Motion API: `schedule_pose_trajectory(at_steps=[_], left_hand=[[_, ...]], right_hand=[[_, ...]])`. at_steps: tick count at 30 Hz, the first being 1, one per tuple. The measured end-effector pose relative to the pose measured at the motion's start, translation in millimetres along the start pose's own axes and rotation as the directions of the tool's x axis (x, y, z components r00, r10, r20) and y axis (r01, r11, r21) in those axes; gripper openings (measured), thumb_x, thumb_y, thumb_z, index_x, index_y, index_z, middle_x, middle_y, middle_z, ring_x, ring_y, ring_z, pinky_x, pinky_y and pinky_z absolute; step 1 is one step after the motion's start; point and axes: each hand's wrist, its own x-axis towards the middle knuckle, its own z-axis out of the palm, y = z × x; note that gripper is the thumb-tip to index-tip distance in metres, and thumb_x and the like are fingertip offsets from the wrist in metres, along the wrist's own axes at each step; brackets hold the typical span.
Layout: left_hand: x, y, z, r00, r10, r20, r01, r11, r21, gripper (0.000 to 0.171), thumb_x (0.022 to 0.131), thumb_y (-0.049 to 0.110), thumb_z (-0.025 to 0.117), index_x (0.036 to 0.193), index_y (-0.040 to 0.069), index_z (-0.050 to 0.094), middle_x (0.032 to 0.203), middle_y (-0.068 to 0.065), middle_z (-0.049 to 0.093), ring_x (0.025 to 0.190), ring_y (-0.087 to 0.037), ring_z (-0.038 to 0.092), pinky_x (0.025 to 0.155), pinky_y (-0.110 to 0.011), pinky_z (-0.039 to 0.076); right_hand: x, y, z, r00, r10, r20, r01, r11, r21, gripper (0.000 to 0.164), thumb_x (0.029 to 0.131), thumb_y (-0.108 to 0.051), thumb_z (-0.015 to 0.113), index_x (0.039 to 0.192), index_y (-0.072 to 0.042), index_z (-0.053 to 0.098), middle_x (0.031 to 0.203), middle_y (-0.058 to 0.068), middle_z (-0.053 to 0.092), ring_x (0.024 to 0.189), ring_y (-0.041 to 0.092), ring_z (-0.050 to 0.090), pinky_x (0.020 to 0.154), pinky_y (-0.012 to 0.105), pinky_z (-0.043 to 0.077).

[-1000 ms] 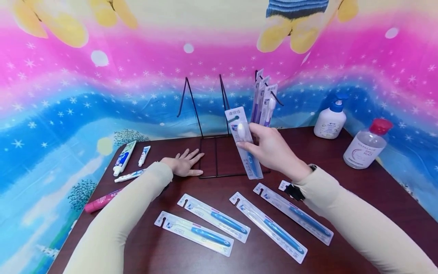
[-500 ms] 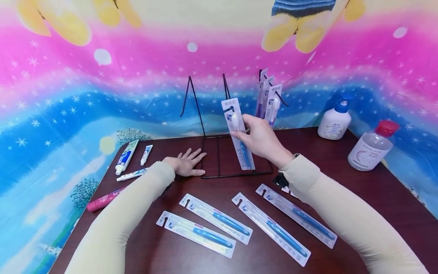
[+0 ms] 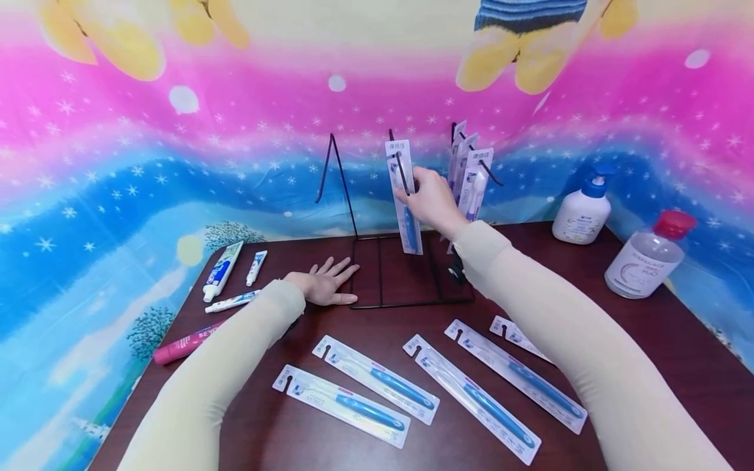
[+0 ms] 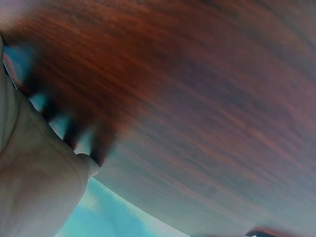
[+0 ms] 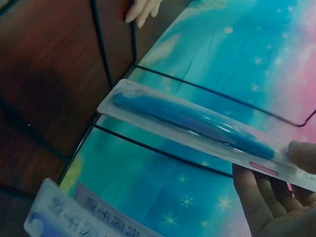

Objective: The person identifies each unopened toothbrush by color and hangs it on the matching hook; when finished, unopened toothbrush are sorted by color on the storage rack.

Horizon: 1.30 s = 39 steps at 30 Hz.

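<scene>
Pink-and-blue snowflake backdrop (image 3: 247, 183) behind a dark wood-grain table (image 3: 253, 432). From the head camera: right hand (image 3: 432, 198) raised at a black wire rack (image 3: 380, 275), thumb and fingers pinching the side of a packaged blue-handled toothbrush (image 3: 410, 226), card near upright at the middle hook (image 3: 402, 173), hook's end showing in front of the card. Left hand (image 3: 326, 281) flat on the tabletop at the rack's left edge, fingers straight and spread, nothing in their grasp. Hanging in a row on the right hook (image 3: 492, 175): three purple toothbrush packs (image 3: 476, 183). Laid slantwise in the foreground: four blue-handled packs (image 3: 471, 400), plus a fifth pack (image 3: 518, 335) partly hidden by the right sleeve (image 3: 542, 294). Grouped at left: three whitish tubes (image 3: 222, 271) and a pink tube (image 3: 185, 343), the latter partly behind the left sleeve (image 3: 203, 386). Standing at right: white pump bottle (image 3: 582, 212) and red-capped clear bottle (image 3: 642, 265).

From the left wrist: wood grain across most of the view, left hand at the edge, finger detail too dark to read.

From the right wrist: blue handle sealed under clear plastic, thumb on one face of the pack, fingers against the other; ends of two packs at lower left, left fingertips at top beside a rack wire.
</scene>
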Motion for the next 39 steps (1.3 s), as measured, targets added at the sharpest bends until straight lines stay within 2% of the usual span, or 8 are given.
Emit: schedule_pose_trajectory(at_steps=[5,13,20,27,35,39], left_hand=[[-4.6,7.9,-3.9,1.000,0.026,-0.006,-0.027,0.999,-0.034,0.086,0.083,0.072,0.032,0.149,0.028,-0.001,0.154,-0.004,-0.007,0.137,-0.036,-0.009,0.104,-0.058,0.005],[12.0,2.3,2.3,1.000,-0.003,-0.014,0.003,1.000,0.023,0.090,0.076,0.081,0.025,0.147,0.034,-0.005,0.153,0.004,-0.012,0.137,-0.030,-0.011,0.106,-0.054,0.004],[15.5,0.1,2.5,1.000,-0.021,-0.006,0.021,1.000,0.005,0.090,0.075,0.082,0.027,0.146,0.038,-0.007,0.152,0.007,-0.013,0.137,-0.028,-0.013,0.107,-0.054,0.004],[4.8,5.9,-3.0,1.000,-0.003,-0.006,0.003,1.000,-0.011,0.089,0.079,0.077,0.029,0.148,0.032,-0.002,0.153,0.001,-0.009,0.137,-0.032,-0.009,0.106,-0.055,0.004],[5.6,-3.3,5.5,1.000,0.008,-0.026,-0.009,0.999,-0.031,0.089,0.078,0.079,0.029,0.148,0.035,-0.003,0.153,0.000,-0.010,0.137,-0.033,-0.011,0.104,-0.059,0.001],[-4.0,1.8,-1.4,1.000,-0.001,0.001,0.001,1.000,-0.017,0.086,0.082,0.074,0.030,0.149,0.030,-0.001,0.154,-0.002,-0.008,0.137,-0.034,-0.009,0.105,-0.058,0.004]], right_hand=[[22.1,3.8,3.8,1.000,0.004,-0.019,-0.005,1.000,-0.020,0.033,0.091,-0.032,0.057,0.117,-0.010,0.057,0.102,0.007,0.064,0.087,0.019,0.063,0.070,0.036,0.051],[44.1,13.0,8.1,0.998,-0.020,-0.056,0.018,0.999,-0.028,0.032,0.092,-0.028,0.056,0.115,-0.006,0.057,0.102,0.010,0.064,0.089,0.020,0.063,0.071,0.034,0.050],[43.3,11.0,8.9,1.000,-0.003,-0.005,0.003,0.999,0.035,0.030,0.092,-0.027,0.057,0.110,-0.002,0.054,0.101,0.013,0.061,0.083,0.021,0.060,0.062,0.034,0.047],[41.0,10.1,8.7,0.999,0.019,0.040,-0.022,0.996,0.081,0.036,0.091,-0.027,0.059,0.118,-0.004,0.052,0.110,0.013,0.060,0.094,0.022,0.061,0.070,0.036,0.048],[40.7,14.0,10.6,0.996,0.046,0.078,-0.054,0.993,0.109,0.047,0.088,-0.030,0.063,0.125,-0.005,0.049,0.114,0.012,0.058,0.100,0.023,0.058,0.081,0.039,0.047],[36.2,14.9,13.4,0.989,0.120,0.081,-0.132,0.979,0.157,0.056,0.085,-0.032,0.066,0.130,-0.009,0.041,0.111,0.010,0.055,0.098,0.023,0.055,0.081,0.040,0.046]])
